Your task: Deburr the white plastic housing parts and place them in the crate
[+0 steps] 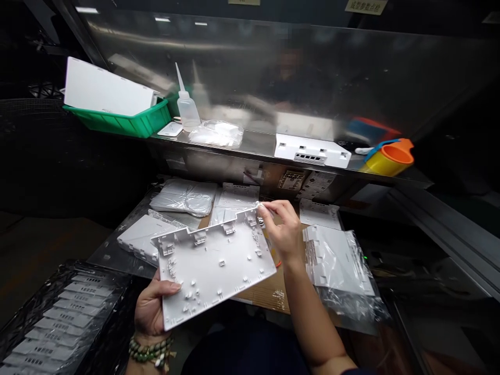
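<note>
A white moulded plastic housing [219, 268], its inner side with clips and posts facing me, is held tilted above the worktable. My left hand [154, 299] grips its lower left edge, thumb on the inner face and the other fingers hidden behind. At the upper right corner, my right hand [283, 226] has thumb and fingers pinched on the housing's edge. Whether anything small is also between those fingertips cannot be seen. Beneath the housing lies brown cardboard [269, 291]. More white housings [146, 234] lie to the left, and bagged ones [338, 258] to the right.
A metal shelf [253, 151] carries a green bin [121, 122], a squeeze bottle [188, 112], a white housing [312, 151] and a yellow-orange tape roll [390, 158]. Flat plastic bags [183, 197] are stacked at the table's back. Several housings stand in a black-lined crate [58, 323] at lower left.
</note>
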Available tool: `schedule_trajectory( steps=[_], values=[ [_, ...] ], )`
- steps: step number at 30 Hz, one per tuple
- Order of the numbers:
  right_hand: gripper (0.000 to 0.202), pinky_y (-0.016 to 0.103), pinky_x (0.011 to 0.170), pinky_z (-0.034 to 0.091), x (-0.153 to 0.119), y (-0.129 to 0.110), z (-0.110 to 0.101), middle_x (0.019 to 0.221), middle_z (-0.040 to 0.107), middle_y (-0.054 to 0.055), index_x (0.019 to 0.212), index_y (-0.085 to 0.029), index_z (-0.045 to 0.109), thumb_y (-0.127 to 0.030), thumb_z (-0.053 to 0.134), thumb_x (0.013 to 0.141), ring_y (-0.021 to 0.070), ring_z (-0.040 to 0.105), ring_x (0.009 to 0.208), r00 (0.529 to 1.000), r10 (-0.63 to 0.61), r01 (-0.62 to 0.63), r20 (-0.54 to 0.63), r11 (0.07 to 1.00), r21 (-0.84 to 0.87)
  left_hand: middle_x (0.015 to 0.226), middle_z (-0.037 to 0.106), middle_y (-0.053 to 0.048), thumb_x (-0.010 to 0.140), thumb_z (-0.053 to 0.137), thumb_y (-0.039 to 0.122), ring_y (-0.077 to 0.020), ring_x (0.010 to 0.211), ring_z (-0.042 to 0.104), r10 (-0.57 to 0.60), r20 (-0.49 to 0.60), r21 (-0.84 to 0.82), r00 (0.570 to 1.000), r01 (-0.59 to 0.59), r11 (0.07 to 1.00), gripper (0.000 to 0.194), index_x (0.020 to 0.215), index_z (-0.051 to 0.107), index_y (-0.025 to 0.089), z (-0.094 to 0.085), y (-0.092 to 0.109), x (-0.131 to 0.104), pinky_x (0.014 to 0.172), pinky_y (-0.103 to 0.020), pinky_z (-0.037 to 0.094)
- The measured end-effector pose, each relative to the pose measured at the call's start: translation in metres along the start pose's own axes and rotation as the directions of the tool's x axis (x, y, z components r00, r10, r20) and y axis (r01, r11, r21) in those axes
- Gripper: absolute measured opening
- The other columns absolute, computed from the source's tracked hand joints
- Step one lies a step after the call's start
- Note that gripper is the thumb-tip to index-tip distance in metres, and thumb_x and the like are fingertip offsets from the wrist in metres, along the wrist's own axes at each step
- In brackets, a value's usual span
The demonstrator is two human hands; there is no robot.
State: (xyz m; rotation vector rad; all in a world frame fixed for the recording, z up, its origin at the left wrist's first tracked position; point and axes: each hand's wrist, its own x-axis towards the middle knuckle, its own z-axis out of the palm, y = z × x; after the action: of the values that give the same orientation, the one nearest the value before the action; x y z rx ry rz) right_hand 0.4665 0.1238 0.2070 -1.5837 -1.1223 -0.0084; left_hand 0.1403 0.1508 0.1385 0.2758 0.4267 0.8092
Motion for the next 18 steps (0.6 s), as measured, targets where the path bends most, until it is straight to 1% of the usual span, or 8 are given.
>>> schedule_trajectory(
  steps=[1, 3, 6, 8, 11, 13, 16, 18],
  values=[
    [0.024, 0.033, 0.089, 0.053, 0.001, 0.018, 0.005, 0.103, 0.071, 0.005, 0.102, -0.023, 0.076, -0.04, 0.06, 0.099, 0.0191, 0.067, 0.099, 0.997, 0.065, -0.061, 0.052, 0.995, -0.082, 0.148, 0.061, -0.006, 0.081, 0.045, -0.001, -0.0367, 0.143, 0.044, 0.017, -0.01, 0.022, 1.0, -0.016, 1.0, 0.093, 0.164, 0.024, 0.035, 0.008, -0.001, 0.001, 0.121, -0.068, 0.019],
    [0.028, 0.032, 0.091, 0.052, -0.001, 0.059, 0.017, 0.108, 0.072, 0.007, 0.104, -0.021, 0.076, -0.04, 0.055, 0.1, 0.0203, 0.067, 0.102, 0.964, 0.221, -0.181, 0.146, 0.953, -0.241, 0.146, 0.063, -0.006, 0.076, 0.045, -0.005, -0.036, 0.143, 0.047, 0.062, -0.017, 0.069, 0.998, -0.06, 0.996, 0.099, 0.165, 0.024, 0.033, 0.025, -0.002, 0.003, 0.122, -0.068, 0.021],
    [0.02, 0.037, 0.09, 0.051, -0.024, 0.114, 0.036, 0.1, 0.074, 0.009, 0.093, -0.017, 0.077, -0.032, 0.063, 0.093, 0.0251, 0.067, 0.099, 0.903, 0.339, -0.239, 0.265, 0.907, -0.348, 0.144, 0.065, -0.008, 0.071, 0.044, -0.009, -0.0357, 0.142, 0.049, 0.11, -0.035, 0.127, 0.993, -0.105, 0.986, 0.103, 0.164, 0.027, 0.03, 0.042, -0.004, 0.006, 0.122, -0.067, 0.024],
    [0.015, 0.041, 0.093, 0.05, -0.049, 0.139, 0.046, 0.098, 0.074, 0.008, 0.091, -0.017, 0.076, -0.03, 0.068, 0.09, 0.0254, 0.066, 0.101, 0.853, 0.401, -0.244, 0.335, 0.873, -0.422, 0.144, 0.066, -0.009, 0.07, 0.047, -0.008, -0.0366, 0.141, 0.051, 0.122, -0.066, 0.124, 0.99, -0.113, 0.986, 0.101, 0.163, 0.031, 0.028, 0.049, -0.004, 0.005, 0.122, -0.067, 0.027],
    [0.014, 0.044, 0.096, 0.05, -0.086, 0.16, 0.055, 0.102, 0.073, 0.009, 0.099, -0.017, 0.072, -0.026, 0.066, 0.091, 0.026, 0.065, 0.104, 0.795, 0.469, -0.238, 0.384, 0.825, -0.513, 0.145, 0.065, -0.011, 0.067, 0.051, -0.004, -0.038, 0.139, 0.054, 0.136, -0.108, 0.1, 0.985, -0.125, 0.987, 0.098, 0.16, 0.037, 0.024, 0.055, -0.004, 0.004, 0.121, -0.066, 0.031],
    [0.019, 0.045, 0.097, 0.048, -0.103, 0.167, 0.056, 0.105, 0.073, 0.012, 0.103, -0.017, 0.073, -0.025, 0.061, 0.091, 0.0298, 0.064, 0.108, 0.78, 0.485, -0.225, 0.396, 0.807, -0.546, 0.145, 0.065, -0.011, 0.067, 0.052, -0.001, -0.0381, 0.136, 0.056, 0.147, -0.124, 0.1, 0.981, -0.136, 0.986, 0.096, 0.159, 0.04, 0.023, 0.057, -0.004, 0.004, 0.12, -0.065, 0.034],
    [0.031, 0.043, 0.105, 0.044, -0.117, 0.176, 0.05, 0.119, 0.07, 0.015, 0.116, -0.016, 0.071, -0.028, 0.055, 0.091, 0.0324, 0.059, 0.12, 0.786, 0.484, -0.214, 0.385, 0.798, -0.564, 0.144, 0.065, -0.013, 0.067, 0.054, 0.004, -0.0385, 0.134, 0.059, 0.17, -0.113, 0.095, 0.979, -0.16, 0.983, 0.092, 0.158, 0.041, 0.02, 0.057, -0.003, 0.002, 0.118, -0.065, 0.036],
    [0.04, 0.044, 0.11, 0.04, -0.123, 0.182, 0.037, 0.132, 0.065, 0.018, 0.126, -0.013, 0.066, -0.032, 0.05, 0.094, 0.0337, 0.054, 0.129, 0.801, 0.503, -0.245, 0.325, 0.77, -0.589, 0.144, 0.065, -0.014, 0.069, 0.054, 0.006, -0.0388, 0.132, 0.06, 0.171, -0.109, 0.088, 0.979, -0.162, 0.983, 0.09, 0.157, 0.042, 0.019, 0.056, -0.002, 0.001, 0.117, -0.065, 0.038]
  ],
)
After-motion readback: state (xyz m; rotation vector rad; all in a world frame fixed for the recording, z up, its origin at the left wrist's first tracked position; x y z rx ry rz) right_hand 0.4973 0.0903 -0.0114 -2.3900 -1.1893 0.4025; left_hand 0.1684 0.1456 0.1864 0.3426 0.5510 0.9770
